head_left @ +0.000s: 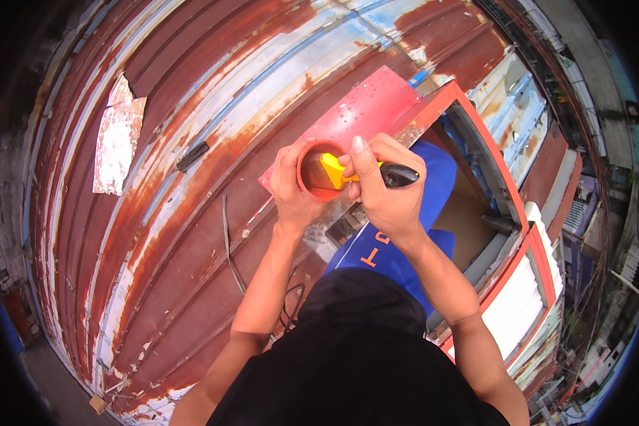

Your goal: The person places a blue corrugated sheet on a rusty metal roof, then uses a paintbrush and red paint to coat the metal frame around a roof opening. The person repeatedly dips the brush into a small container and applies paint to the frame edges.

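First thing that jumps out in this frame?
At centre, the left hand grips an orange-red pipe piece while the right hand pushes a yellow-and-black tool into its open end. All around lies a rusty, paint-flaked corrugated metal roof, with a red-framed opening to the right.

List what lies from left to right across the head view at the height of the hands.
Torn pale patch → small black piece on the roof → left hand → orange cup → yellow tool with black handle → red frame edge.

Left hand [291, 188] curled in a grip, right hand [385, 195] clenched, thumb raised
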`<state>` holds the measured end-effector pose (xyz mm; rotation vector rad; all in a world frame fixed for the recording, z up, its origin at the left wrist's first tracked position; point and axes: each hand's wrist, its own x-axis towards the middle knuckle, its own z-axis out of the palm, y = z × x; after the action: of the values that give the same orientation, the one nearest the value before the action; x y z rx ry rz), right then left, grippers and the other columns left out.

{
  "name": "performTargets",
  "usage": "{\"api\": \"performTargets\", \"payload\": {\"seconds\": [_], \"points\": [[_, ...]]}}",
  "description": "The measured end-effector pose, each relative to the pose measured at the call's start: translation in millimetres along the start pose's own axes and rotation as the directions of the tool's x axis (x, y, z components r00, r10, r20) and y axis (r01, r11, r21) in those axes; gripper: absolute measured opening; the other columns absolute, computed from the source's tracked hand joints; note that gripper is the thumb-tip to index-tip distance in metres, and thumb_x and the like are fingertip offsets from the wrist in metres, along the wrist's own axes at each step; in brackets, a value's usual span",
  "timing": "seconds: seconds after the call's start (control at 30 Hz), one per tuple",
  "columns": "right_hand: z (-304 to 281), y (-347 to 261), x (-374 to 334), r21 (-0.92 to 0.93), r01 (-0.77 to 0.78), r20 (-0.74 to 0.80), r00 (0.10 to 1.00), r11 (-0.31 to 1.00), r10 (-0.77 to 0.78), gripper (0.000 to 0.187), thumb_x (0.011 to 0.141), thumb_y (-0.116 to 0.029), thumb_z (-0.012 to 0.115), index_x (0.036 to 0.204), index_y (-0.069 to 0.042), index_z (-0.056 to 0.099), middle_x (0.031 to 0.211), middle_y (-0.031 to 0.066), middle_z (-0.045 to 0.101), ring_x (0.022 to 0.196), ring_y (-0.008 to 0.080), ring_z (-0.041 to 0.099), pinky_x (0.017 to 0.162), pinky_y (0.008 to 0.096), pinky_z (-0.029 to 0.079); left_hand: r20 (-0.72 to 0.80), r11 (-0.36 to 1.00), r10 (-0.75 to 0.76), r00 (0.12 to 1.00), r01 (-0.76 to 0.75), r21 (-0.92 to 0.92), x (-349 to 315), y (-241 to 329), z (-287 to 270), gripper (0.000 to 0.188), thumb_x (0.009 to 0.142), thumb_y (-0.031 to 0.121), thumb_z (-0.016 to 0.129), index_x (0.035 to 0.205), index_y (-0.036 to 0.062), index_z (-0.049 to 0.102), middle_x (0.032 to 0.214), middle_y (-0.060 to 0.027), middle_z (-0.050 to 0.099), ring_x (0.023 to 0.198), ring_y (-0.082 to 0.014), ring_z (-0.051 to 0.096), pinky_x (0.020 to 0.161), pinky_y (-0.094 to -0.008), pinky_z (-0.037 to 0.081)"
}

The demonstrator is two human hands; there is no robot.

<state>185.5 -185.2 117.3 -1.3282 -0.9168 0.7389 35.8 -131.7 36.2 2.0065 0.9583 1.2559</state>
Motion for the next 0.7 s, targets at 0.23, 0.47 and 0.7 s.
{"api": "performTargets", "payload": {"seconds": [0.23,0.47,0.7], "points": [[-19,-13,-13,0.419,-0.3,-0.234,0.876,0.857,0.421,0.045,0.112,-0.032,0.062,0.082,0.002,0.067,0.067,0.0093,0.066,0.047,0.0117,0.061,0.044,0.0242,0.044,0.033,0.998,-0.039,0.999,0.038,0.046,-8,12,-9,0.081,0.069,0.017,0.101,0.136,0.0013,0.06,0.126,-0.0152,0.072,0.114,-0.0294,0.074,0.097,-0.039,0.06],[-7,-17,-32,0.412,-0.278,-0.279,0.868,0.868,0.411,0.042,0.111,-0.032,0.062,0.082,-0.002,0.063,0.076,0.0163,0.07,0.045,0.0138,0.059,0.04,0.026,0.044,0.003,0.987,0.116,0.993,-0.115,0.115,-6,26,0,0.074,0.068,0.018,0.098,0.132,0.0048,0.063,0.11,-0.0159,0.071,0.095,-0.0365,0.069,0.083,-0.047,0.054],[-38,-7,-21,0.594,-0.328,-0.299,0.758,0.735,0.58,0.035,0.109,-0.032,0.064,0.089,-0.004,0.062,0.089,0.0205,0.074,0.051,0.0147,0.058,0.046,0.0279,0.045,0.034,0.992,-0.023,0.999,0.018,0.121,-13,26,-4,0.078,0.07,0.018,0.101,0.136,0.0022,0.061,0.122,-0.0169,0.074,0.109,-0.0347,0.075,0.094,-0.0426,0.06]]}}
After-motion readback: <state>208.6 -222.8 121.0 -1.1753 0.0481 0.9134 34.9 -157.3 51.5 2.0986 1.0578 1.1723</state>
